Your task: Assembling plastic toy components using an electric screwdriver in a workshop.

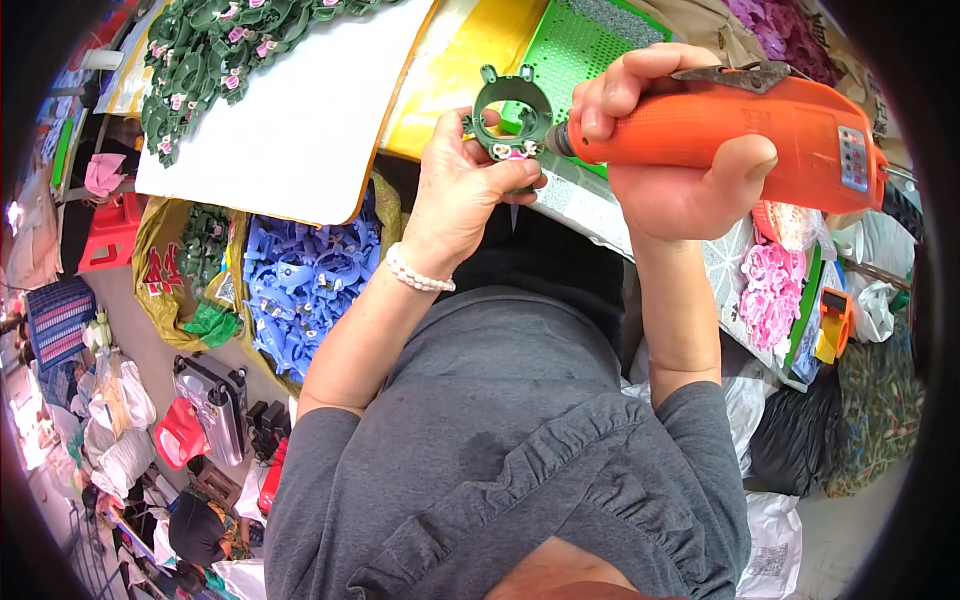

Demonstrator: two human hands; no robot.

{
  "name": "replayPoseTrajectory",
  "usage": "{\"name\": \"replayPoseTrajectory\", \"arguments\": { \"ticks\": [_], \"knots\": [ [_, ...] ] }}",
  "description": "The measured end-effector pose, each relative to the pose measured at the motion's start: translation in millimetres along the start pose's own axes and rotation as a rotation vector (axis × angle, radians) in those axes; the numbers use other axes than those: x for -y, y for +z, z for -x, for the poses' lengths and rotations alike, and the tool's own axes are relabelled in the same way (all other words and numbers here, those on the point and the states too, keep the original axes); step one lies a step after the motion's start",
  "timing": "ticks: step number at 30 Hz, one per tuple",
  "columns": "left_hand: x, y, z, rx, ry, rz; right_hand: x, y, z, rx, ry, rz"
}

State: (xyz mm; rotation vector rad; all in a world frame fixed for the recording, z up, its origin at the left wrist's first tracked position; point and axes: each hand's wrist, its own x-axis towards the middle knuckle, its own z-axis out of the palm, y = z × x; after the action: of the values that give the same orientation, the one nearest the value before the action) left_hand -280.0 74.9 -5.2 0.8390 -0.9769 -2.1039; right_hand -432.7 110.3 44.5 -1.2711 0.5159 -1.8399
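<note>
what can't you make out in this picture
- Orange tool's tip: head view, too small to tell against the green ring.
- Some fingers of the left hand: head view, partly behind the ring.
- Part of the right hand's palm: head view, hidden by the tool.
- Green pile's far end: head view, cut off by the top edge.
- Black bag's contents: head view, hidden by its plastic.

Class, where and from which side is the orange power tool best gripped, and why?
Likely around the orange power tool at the rounded front half of its body, from the wearer's side: it lies sideways, narrow tip pointing left toward the green ring, and the right hand wraps it there.
</note>
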Motion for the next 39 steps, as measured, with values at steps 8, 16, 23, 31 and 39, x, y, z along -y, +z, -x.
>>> {"name": "replayPoseTrajectory", "arguments": {
  "ticks": [8, 16, 23, 31, 39],
  "knots": [
    [2.4, 5.2, 2.5, -0.053, 0.035, 0.008, -2.5, 1.5, 2.9, -0.005, -0.006, 0.072],
    [9.7, 7.4, 6.7, -0.075, 0.060, 0.084, -3.3, 1.1, 4.1, 0.114, -0.011, 0.049],
    [8.4, -0.2, -0.2, 0.022, 0.026, 0.113, 11.6, 1.5, -11.7, 0.153, -0.080, 0.029],
    [8.3, -9.2, 1.1, 0.029, -0.003, 0.127, 3.3, -26.5, -4.7, -0.018, -0.037, 0.040],
    [6.4, -9.9, 0.4, -0.025, 0.001, 0.096, 4.9, -4.1, -3.8, 0.069, -0.039, -0.018]
  ]
}}
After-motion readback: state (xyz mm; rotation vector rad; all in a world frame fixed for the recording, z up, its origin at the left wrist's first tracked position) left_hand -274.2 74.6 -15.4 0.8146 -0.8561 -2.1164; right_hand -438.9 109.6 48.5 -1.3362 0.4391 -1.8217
